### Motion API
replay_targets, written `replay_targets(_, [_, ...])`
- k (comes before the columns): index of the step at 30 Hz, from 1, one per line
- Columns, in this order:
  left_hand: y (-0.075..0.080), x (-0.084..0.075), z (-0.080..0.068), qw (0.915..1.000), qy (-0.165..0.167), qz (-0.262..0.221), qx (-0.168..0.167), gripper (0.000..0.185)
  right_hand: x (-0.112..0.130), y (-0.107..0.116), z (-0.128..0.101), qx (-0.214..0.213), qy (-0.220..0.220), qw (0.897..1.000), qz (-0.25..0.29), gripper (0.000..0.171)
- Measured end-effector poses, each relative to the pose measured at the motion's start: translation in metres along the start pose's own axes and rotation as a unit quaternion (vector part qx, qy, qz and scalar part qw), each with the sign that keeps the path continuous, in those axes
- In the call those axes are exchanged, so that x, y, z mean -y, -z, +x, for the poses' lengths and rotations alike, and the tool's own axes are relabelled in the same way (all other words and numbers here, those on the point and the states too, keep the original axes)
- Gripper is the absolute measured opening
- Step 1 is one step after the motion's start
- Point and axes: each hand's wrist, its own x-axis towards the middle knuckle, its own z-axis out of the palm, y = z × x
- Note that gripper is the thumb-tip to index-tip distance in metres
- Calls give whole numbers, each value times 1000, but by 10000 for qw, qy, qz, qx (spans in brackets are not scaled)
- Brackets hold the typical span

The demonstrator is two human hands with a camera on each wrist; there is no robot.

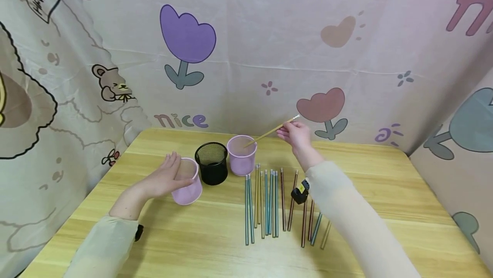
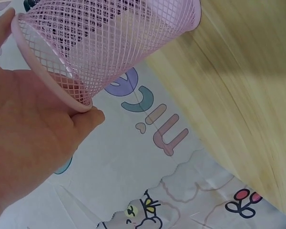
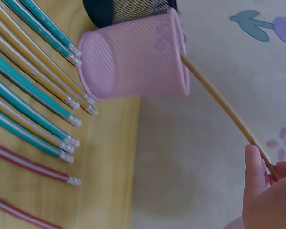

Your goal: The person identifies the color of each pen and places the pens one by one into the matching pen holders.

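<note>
My right hand [image 1: 294, 134] pinches a yellow pencil [image 1: 271, 131] near its eraser end; the tip dips into the far pink mesh cup [image 1: 241, 154]. The right wrist view shows that pencil [image 3: 224, 102] slanting into the cup's mouth [image 3: 133, 57]. My left hand [image 1: 163, 179] grips the rim of a second pink mesh cup [image 1: 187, 181], tilted on the wooden table [image 1: 192, 243]. In the left wrist view, the fingers [image 2: 86, 119] curl round the rim of this cup [image 2: 105, 43]. Between the two pink cups stands a black mesh cup [image 1: 211, 162].
Several pencils [image 1: 265, 203], teal, yellow and red striped, lie in rows on the table in front of the cups, some under my right forearm. A cartoon-printed cloth [image 1: 246, 46] walls in the table at the back and sides.
</note>
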Motion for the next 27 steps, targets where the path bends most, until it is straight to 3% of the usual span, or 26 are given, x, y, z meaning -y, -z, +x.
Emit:
replay_targets(8, [-1, 0, 1, 10000, 28, -11, -45, 101, -16, -13, 0, 192, -158, 9992, -302, 30])
replay_targets(16, [-1, -2, 2, 10000, 53, 35, -24, 101, -25, -17, -1, 255, -257, 9992, -186, 8])
replay_targets(27, [1, -5, 2, 10000, 74, 3, 37, 101, -32, -21, -1, 489, -281, 9975, -422, 18])
